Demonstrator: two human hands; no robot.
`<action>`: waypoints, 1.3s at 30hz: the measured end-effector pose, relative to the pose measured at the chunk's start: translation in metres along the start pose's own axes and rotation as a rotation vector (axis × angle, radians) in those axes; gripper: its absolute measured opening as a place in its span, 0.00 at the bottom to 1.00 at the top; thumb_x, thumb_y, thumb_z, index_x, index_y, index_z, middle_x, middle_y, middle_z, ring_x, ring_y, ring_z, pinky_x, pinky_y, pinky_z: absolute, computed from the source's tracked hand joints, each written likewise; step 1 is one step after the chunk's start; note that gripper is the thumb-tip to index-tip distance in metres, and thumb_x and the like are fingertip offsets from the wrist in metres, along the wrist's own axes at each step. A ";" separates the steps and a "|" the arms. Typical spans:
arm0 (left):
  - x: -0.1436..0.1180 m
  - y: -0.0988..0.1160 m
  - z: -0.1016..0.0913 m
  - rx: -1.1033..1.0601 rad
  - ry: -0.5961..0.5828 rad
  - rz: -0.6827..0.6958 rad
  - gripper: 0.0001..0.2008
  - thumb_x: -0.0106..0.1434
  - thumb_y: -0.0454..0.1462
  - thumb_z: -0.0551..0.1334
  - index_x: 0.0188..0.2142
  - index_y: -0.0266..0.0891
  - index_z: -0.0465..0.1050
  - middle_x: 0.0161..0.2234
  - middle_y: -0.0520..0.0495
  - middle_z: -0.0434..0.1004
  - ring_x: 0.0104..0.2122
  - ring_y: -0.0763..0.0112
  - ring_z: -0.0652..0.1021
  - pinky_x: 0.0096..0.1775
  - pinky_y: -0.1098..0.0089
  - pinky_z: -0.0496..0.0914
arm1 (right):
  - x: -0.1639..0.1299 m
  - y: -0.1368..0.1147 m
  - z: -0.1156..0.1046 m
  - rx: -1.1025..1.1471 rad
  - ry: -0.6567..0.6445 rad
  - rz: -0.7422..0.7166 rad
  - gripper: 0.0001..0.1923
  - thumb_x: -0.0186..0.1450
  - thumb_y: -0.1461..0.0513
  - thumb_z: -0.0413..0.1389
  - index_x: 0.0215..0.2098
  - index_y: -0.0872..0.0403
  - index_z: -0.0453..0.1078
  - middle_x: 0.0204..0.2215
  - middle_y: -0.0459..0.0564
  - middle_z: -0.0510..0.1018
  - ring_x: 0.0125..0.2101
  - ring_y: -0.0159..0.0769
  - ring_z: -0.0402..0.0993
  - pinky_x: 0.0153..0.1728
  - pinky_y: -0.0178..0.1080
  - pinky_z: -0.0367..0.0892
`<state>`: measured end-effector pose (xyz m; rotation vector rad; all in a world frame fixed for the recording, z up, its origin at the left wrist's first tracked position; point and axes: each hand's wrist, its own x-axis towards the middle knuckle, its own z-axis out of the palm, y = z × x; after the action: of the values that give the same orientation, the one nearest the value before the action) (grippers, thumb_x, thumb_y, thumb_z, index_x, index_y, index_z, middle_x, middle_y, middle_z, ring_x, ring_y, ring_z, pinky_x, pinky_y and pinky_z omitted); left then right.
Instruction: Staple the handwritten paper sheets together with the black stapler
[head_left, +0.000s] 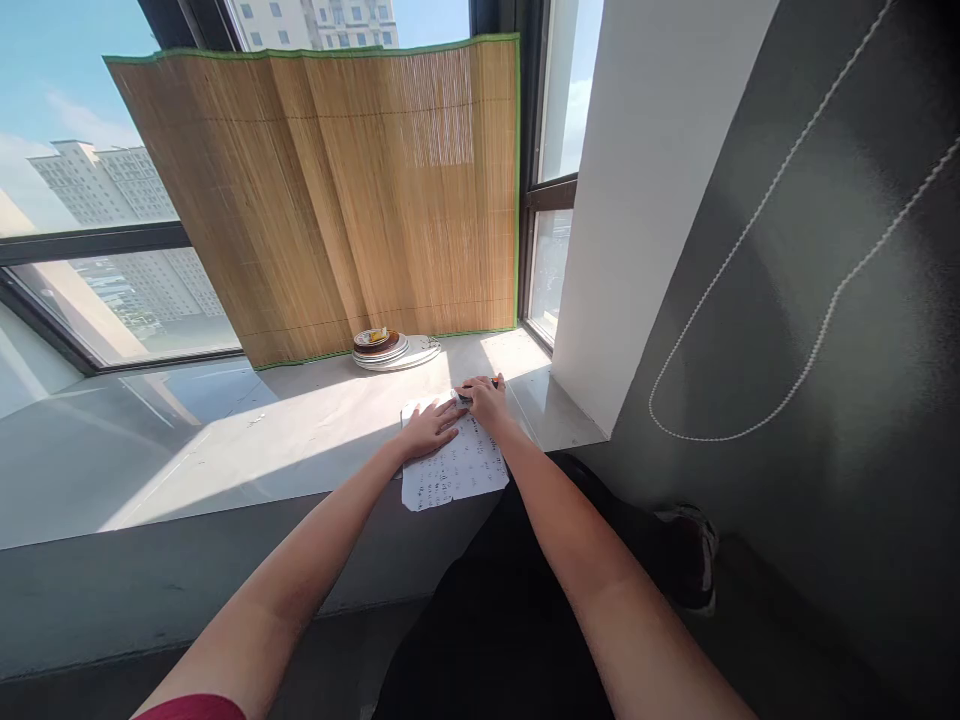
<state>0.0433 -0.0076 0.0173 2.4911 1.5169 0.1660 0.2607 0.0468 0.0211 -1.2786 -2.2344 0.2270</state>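
A home, I'd say, high up: bamboo mat [330,210] against the window [90,241], plates [381,355] near the sill [247,445]'s back edge, tower blocks [109,185] outside.

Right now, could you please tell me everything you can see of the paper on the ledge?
The paper is white, thin-looking, and bears rows of dark marks too small to read. It lies on the pale window ledge, its uneven lower edge overhanging the front. The left hand rests spread on its left side; the right hand, holding a pen-like object, covers its upper right.
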 end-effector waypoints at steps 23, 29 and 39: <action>0.002 -0.003 0.002 0.033 0.006 -0.009 0.33 0.79 0.58 0.51 0.80 0.62 0.59 0.83 0.51 0.47 0.80 0.34 0.50 0.75 0.29 0.43 | -0.004 0.018 -0.005 -0.026 0.203 0.352 0.18 0.72 0.66 0.59 0.58 0.50 0.78 0.54 0.66 0.80 0.60 0.64 0.73 0.61 0.63 0.67; 0.005 -0.009 0.008 -0.047 0.038 -0.021 0.36 0.78 0.56 0.54 0.81 0.57 0.56 0.83 0.45 0.48 0.80 0.34 0.51 0.76 0.29 0.40 | -0.007 0.016 -0.011 0.069 0.432 0.357 0.11 0.73 0.61 0.58 0.53 0.52 0.73 0.52 0.64 0.79 0.55 0.57 0.74 0.53 0.53 0.74; 0.006 -0.052 0.001 -0.791 0.481 -0.304 0.44 0.57 0.35 0.58 0.74 0.40 0.60 0.74 0.33 0.69 0.74 0.45 0.69 0.69 0.44 0.72 | -0.018 -0.045 0.013 0.198 0.139 0.100 0.10 0.70 0.56 0.64 0.43 0.48 0.69 0.46 0.51 0.82 0.43 0.43 0.79 0.39 0.40 0.70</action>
<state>0.0014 0.0206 0.0031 1.6364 1.5430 1.1254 0.2272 0.0094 0.0216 -1.2600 -1.9801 0.3758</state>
